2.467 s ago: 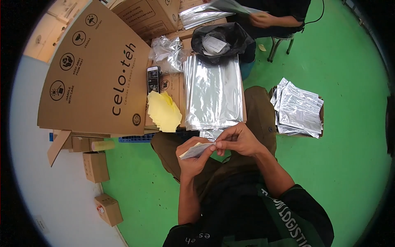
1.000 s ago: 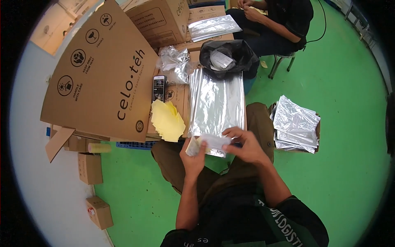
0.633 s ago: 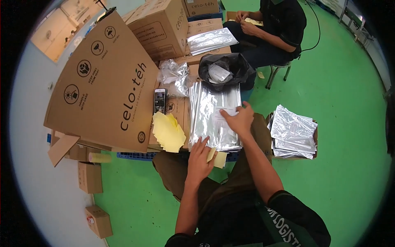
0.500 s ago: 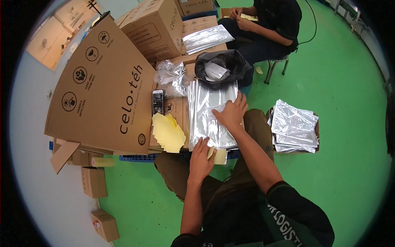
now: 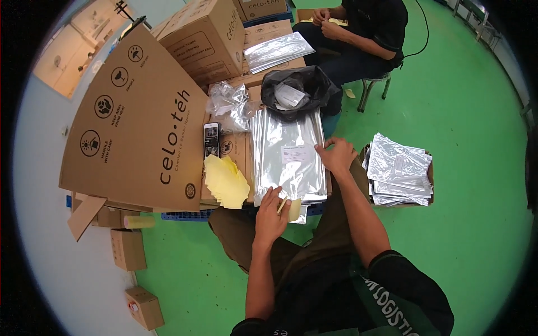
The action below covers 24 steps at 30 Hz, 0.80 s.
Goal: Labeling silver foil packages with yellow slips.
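A stack of flat silver bags (image 5: 280, 131) lies before me, its top bag bearing a white printed label (image 5: 298, 154). My left hand (image 5: 271, 221) rests at the near edge of the stack. Between its thumb and fingers it holds a yellow paper slip (image 5: 294, 210), with the fingertips lying on the top bag. At the right edge of that bag is my right hand (image 5: 338, 156), thumb over the bag and fingers curled in a pinch at the edge. More yellow slips (image 5: 226, 182) lie fanned out left of the stack.
A black plastic bag (image 5: 300, 92) holding white pieces stands behind the stack. A phone (image 5: 212, 140) and clear plastic (image 5: 228, 106) lie left, beside a large carton (image 5: 140, 123). Silver bags fill a box (image 5: 399, 171) at right. Another person (image 5: 370, 42) sits at the far side.
My right hand has moved right, off the label to the bag's right edge, and the label now shows fully. The yellow slip in my left hand has tilted.
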Motion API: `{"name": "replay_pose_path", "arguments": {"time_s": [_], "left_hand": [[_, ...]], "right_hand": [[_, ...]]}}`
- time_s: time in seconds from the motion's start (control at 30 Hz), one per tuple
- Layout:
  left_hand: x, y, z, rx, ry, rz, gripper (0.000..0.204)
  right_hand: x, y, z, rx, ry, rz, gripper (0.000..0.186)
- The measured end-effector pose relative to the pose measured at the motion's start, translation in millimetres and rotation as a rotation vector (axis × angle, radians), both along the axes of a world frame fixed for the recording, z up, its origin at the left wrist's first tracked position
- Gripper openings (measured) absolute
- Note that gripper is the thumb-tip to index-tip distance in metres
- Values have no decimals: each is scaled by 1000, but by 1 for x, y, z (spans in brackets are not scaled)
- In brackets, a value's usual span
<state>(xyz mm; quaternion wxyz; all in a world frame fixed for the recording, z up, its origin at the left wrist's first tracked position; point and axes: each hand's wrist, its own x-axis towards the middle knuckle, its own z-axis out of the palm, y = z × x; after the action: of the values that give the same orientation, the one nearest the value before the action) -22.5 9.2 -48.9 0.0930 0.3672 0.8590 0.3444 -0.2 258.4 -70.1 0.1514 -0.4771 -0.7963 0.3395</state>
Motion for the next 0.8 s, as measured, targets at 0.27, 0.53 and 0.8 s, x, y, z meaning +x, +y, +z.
{"name": "replay_pose_path", "arguments": {"time_s": [0.27, 0.53, 0.8], "left_hand": [[2, 1, 8, 44, -100, 21, 29], [1, -6, 14, 85, 230, 13, 29], [-49, -60, 6, 313, 98, 605, 26]], "right_hand": [[22, -5, 0, 182, 118, 67, 19], [79, 19, -11, -319, 658, -12, 23], [200, 93, -59, -364, 959, -700, 15]]}}
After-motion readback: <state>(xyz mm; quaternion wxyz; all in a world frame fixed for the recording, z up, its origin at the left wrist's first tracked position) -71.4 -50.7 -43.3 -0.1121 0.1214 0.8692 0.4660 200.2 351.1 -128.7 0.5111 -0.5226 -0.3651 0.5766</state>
